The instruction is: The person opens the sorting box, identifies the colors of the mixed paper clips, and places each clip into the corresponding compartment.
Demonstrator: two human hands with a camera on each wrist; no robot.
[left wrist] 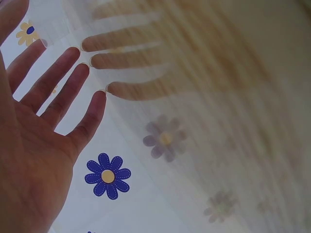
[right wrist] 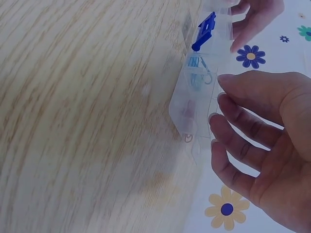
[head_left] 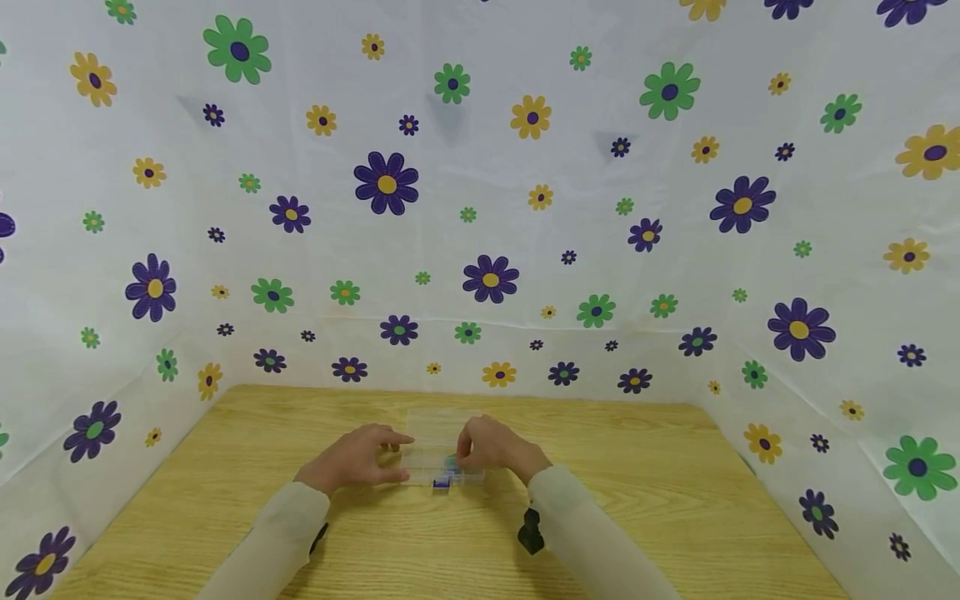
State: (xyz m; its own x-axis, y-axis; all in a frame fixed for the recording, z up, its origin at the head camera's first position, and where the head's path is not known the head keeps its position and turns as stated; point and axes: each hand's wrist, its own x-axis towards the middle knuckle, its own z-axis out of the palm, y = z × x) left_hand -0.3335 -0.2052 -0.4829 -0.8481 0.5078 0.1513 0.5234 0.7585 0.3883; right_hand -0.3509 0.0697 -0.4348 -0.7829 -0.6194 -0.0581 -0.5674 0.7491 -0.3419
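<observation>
A clear plastic compartment box (head_left: 417, 463) lies on the table with its clear lid (head_left: 435, 422) raised at the back. On its front edge is a dark blue latch (head_left: 441, 483), which also shows in the right wrist view. My left hand (head_left: 362, 457) is at the box's left side, thumb and fingers spread apart at its edge. My right hand (head_left: 491, 444) reaches over the right part of the box with bent fingers. Just by its fingertips a light-blue piece (right wrist: 196, 73) with a small loop shows through the clear wall. Thumb and fingertips stand apart, with nothing visible between them.
The box rests on a wood-grain table (head_left: 420, 550). White cloth with printed flowers (head_left: 490, 279) surrounds the table at the back and both sides. A small reddish thing (right wrist: 188, 138) shows through the box's end in the right wrist view.
</observation>
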